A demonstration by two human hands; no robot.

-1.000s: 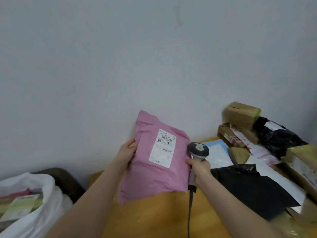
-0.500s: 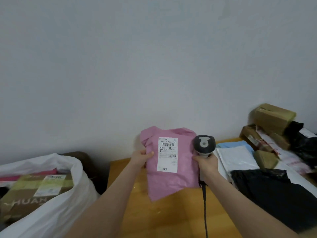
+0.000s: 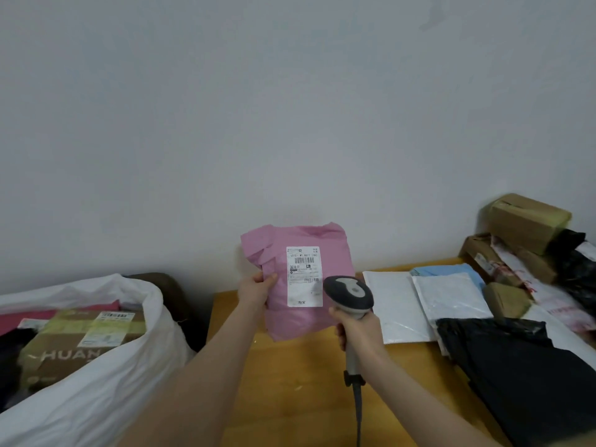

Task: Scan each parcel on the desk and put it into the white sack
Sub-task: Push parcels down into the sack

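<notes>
You hold one pink parcel [image 3: 335, 253] upright in the air above the far edge of the desk [image 3: 290, 382], close in front of the wall. It is a soft, crumpled plastic mailer with its top folded over. One white label [image 3: 304, 276] with barcodes faces you.

Your left hand [image 3: 256, 288] pinches the parcel's left edge, thumb on the front and fingers behind. Your right hand [image 3: 358, 327] is curled round the handle of one scanner [image 3: 350, 293] - its grey head sits in front of the parcel's lower right corner, and its cable hangs down over the desk.

To your left stands one white sack [image 3: 96, 398], its mouth open. Inside lies one brown box [image 3: 80, 343] printed "HUAN", with its own label on top. Something flat and pink [image 3: 48, 314] lies behind the box, and something dark that you cannot make out lies at the left.

On the desk to your right lie two white mailers [image 3: 393, 304] side by side, one blue mailer [image 3: 445, 271] behind them and two black bags [image 3: 532, 366]. At least three brown boxes [image 3: 529, 221] are stacked by the wall - the far pile is too jumbled to count further.
</notes>
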